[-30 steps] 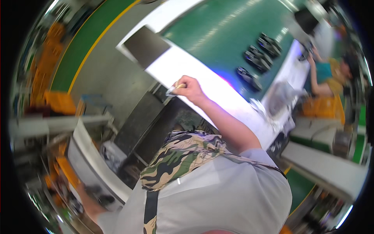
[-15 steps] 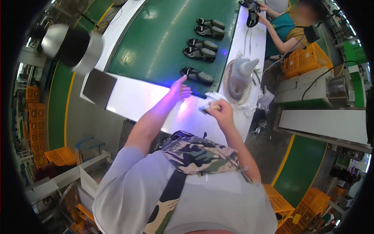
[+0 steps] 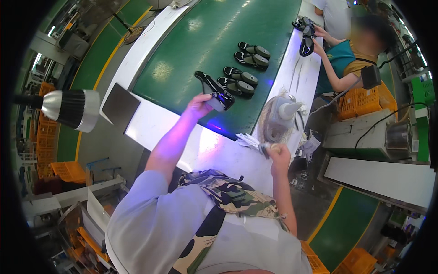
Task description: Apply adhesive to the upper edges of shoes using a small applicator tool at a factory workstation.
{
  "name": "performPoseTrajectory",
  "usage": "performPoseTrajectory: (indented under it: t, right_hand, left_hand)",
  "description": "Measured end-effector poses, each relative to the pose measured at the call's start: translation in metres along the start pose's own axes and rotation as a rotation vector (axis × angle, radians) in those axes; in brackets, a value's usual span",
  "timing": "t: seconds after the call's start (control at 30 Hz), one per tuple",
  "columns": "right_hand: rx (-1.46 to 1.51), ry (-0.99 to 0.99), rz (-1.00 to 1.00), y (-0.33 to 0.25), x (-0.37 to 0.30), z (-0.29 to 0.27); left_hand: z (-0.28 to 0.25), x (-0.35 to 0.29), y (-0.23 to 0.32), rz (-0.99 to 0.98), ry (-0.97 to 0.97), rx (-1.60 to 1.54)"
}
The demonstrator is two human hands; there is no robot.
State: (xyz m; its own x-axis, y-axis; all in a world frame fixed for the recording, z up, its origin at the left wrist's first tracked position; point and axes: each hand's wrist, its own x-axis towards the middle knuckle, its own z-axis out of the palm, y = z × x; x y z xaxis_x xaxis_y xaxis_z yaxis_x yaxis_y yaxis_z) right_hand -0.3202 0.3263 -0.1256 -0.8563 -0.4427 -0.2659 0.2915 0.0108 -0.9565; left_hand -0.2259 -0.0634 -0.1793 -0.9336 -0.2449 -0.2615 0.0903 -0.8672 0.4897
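Observation:
My left hand (image 3: 200, 106) is closed around the grey last inside a shiny black shoe (image 3: 219, 95), tilted above the near end of the green belt (image 3: 171, 86). My right hand (image 3: 279, 157) pinches a small tool (image 3: 263, 149) with a greyish end; its kind is unclear. Beside that end, a crumpled white cloth (image 3: 247, 140) lies at the belt's corner. Further along the belt are two pairs of black shoes on grey lasts, the nearer pair (image 3: 237, 82) and the farther pair (image 3: 253, 55). Just beyond my right hand stands a translucent bottle (image 3: 273, 119) with a pale cone nozzle.
White table edges (image 3: 155, 137) border the belt. A lamp (image 3: 73, 109) hangs at the left, near a dark flat panel (image 3: 119, 105). Across the right edge, a co-worker (image 3: 340, 59) handles another black shoe (image 3: 307, 41). Orange crates (image 3: 360, 100) stand behind that person.
My left hand, empty and spread before, has taken a shoe from the belt's near end and lifted it. My right hand has shifted slightly right, still gripping the small tool.

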Motion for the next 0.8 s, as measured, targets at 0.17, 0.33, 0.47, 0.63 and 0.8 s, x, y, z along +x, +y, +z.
performPoseTrajectory:
  t: [0.17, 0.33, 0.47, 0.63, 0.8]
  right_hand:
    - [-0.241, -0.107, -0.115, -0.024, 0.065, 0.066]
    - [-0.124, -0.339, -0.202, -0.071, 0.077, 0.175]
    - [0.230, -0.632, -0.229, -0.098, 0.050, 0.242]
    - [0.329, -0.789, -0.232, -0.111, 0.007, 0.283]
    - [0.301, -0.831, -0.208, -0.100, -0.004, 0.291]
  left_hand:
    - [0.060, -0.097, 0.073, 0.239, 0.038, 0.778]
    - [0.095, -0.180, 0.092, 1.011, -0.030, 1.744]
    - [0.118, -0.222, 0.096, 1.227, -0.153, 1.990]
    - [0.128, -0.261, 0.098, 1.340, -0.144, 2.073]
    - [0.133, -0.277, 0.096, 1.370, -0.079, 2.087]
